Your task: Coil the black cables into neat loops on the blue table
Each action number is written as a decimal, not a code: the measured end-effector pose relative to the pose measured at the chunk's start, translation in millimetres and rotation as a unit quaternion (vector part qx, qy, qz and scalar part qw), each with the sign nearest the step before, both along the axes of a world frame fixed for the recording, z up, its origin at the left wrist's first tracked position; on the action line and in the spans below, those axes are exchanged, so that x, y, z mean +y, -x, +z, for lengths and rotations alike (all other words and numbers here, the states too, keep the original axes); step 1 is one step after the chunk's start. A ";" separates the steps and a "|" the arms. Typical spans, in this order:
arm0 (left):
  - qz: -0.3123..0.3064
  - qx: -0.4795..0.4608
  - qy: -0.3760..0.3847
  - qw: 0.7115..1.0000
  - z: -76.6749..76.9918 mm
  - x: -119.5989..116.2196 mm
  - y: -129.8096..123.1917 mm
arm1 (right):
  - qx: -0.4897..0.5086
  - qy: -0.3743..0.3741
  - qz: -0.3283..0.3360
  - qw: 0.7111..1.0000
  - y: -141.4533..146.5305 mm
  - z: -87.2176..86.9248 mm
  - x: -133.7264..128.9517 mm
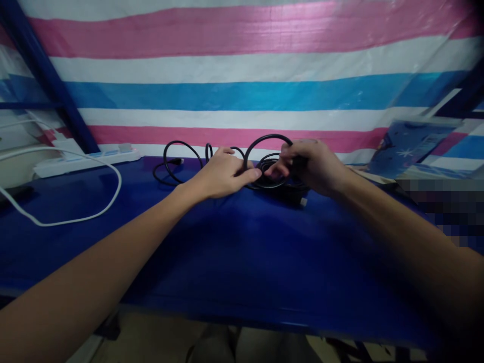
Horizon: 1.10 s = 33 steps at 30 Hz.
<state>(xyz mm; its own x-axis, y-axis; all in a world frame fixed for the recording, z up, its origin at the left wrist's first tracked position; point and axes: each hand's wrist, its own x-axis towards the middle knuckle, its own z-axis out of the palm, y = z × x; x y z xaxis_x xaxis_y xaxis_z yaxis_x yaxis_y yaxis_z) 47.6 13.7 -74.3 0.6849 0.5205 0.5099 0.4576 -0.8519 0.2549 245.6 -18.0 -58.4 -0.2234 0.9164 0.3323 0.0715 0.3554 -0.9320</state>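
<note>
A black cable (269,136) arches in a loop between my two hands, in front of the striped sheet. My left hand (226,174) is closed around part of it, thumb pointing right along the strand. My right hand (315,164) grips the cable's other side, with a dark piece, perhaps a plug, partly hidden in the fingers. Below the hands lie more black coils (264,182) on the blue tabletop (242,252). One cable end with a connector (177,161) rests left of my left hand. A metal-tipped plug (303,202) lies under my right hand.
On the left stand a white power strip (86,162) and a curved white cable (113,194). A blue patterned packet (406,146) leans at the back right. A striped plastic sheet (227,96) hangs behind the table, beside a blue metal post (49,75).
</note>
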 end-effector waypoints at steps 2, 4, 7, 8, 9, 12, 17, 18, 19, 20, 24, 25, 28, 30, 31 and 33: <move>0.063 -0.012 -0.064 0.996 1.1 3.5 -0.3 | 0.014 -0.003 0.016 1.000 -0.7 1.6 -1.6; 0.131 -0.104 -0.066 0.984 1.2 6.5 -1.8 | 0.054 0.003 0.022 0.998 3.3 3.8 -5.4; 0.198 -0.242 0.092 0.945 -0.6 7.6 -6.8 | 0.108 0.001 0.016 0.994 13.8 5.9 -11.3; 0.188 -0.278 0.183 0.924 -1.5 6.5 -9.1 | 0.115 -0.001 0.013 0.993 17.1 5.7 -12.3; 0.158 -0.307 0.275 0.897 -2.4 4.7 -11.6 | 0.113 -0.004 0.008 0.994 19.7 5.0 -12.7; 0.015 -0.394 0.446 0.804 -3.6 -4.8 -19.1 | 0.087 0.008 -0.032 0.996 23.3 0.2 -10.2; -0.119 -0.342 0.528 0.768 -1.5 -22.6 -26.0 | -0.016 0.034 -0.091 0.995 21.2 -8.5 -5.9; -0.129 -0.313 0.537 0.773 -1.6 -25.1 -26.6 | -0.038 0.021 -0.092 0.995 20.6 -9.8 -5.7; -0.131 -0.291 0.542 0.777 -2.0 -27.0 -27.2 | -0.066 0.003 -0.092 0.994 20.2 -10.9 -5.7; -0.125 -0.279 0.544 0.782 -2.7 -28.6 -27.7 | -0.101 -0.021 -0.093 0.990 19.9 -11.9 -5.6; -0.094 -0.306 0.521 0.791 -5.2 -32.5 -30.5 | -0.200 -0.117 -0.123 0.965 22.1 -13.8 -3.7; -0.098 -0.322 0.514 0.789 -5.3 -33.2 -31.6 | -0.173 -0.110 -0.131 0.970 23.6 -13.7 -3.3; -0.107 -0.387 0.496 0.770 -4.2 -34.4 -35.7 | 0.005 -0.019 -0.117 0.993 29.2 -12.5 -3.7; -0.085 -0.427 0.486 0.758 -2.4 -34.2 -37.7 | 0.104 0.015 -0.098 0.990 32.6 -12.4 -4.5; -0.075 -0.446 0.482 0.751 -1.0 -33.9 -38.1 | 0.124 0.015 -0.089 0.988 34.0 -13.0 -4.6; -0.064 -0.479 0.472 0.738 3.4 -33.5 -37.0 | 0.104 -0.005 -0.084 0.991 36.0 -15.8 -3.6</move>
